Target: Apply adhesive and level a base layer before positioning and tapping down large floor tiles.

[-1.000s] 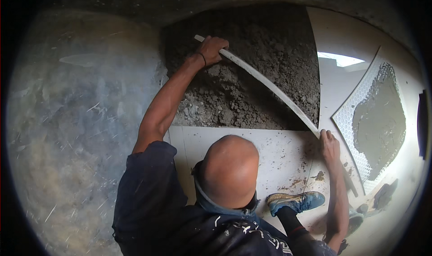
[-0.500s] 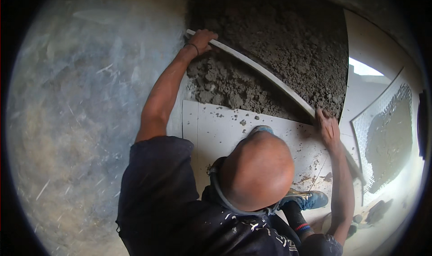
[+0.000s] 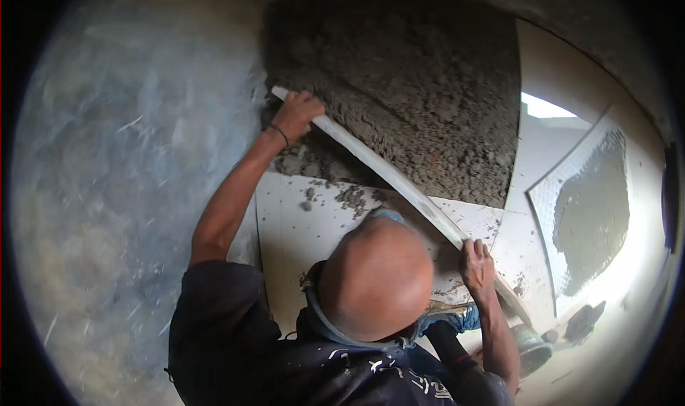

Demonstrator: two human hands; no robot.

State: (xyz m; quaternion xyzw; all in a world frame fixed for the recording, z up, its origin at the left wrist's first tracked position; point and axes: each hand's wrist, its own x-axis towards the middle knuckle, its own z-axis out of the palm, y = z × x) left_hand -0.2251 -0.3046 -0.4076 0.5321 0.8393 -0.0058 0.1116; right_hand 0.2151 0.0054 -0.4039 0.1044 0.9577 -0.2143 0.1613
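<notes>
A long pale bar (image 3: 389, 174) is held in both hands, set slantwise across the near left part of a bed of dark, crumbly mortar (image 3: 428, 99), with its lower stretch carried over white floor tiles (image 3: 282, 227). Near its upper left end, the bar is clasped by the left hand (image 3: 298, 113), whose fingers are closed over it; a short tip is left sticking out beyond them. A thin dark band (image 3: 280, 133) is worn on the left wrist. Farther down, the bar is gripped by the right hand (image 3: 478, 267), the fingers bent and clamped around it, and its lower end is seen beyond the right forearm, near a bucket (image 3: 531, 349). Whether the bar is pressed against the mortar along its length cannot be told.

Loose crumbs (image 3: 349, 198) are scattered on the tiles along the edge of the mortar. The middle of the tiles is partly hidden by a bent head (image 3: 378, 277), and a blue shoe (image 3: 460, 317) is seen beside it. At the right, a loose tile (image 3: 546, 192) is spread with smooth grey paste (image 3: 592, 206). The left side is filled by a scuffed grey surface (image 3: 128, 178).
</notes>
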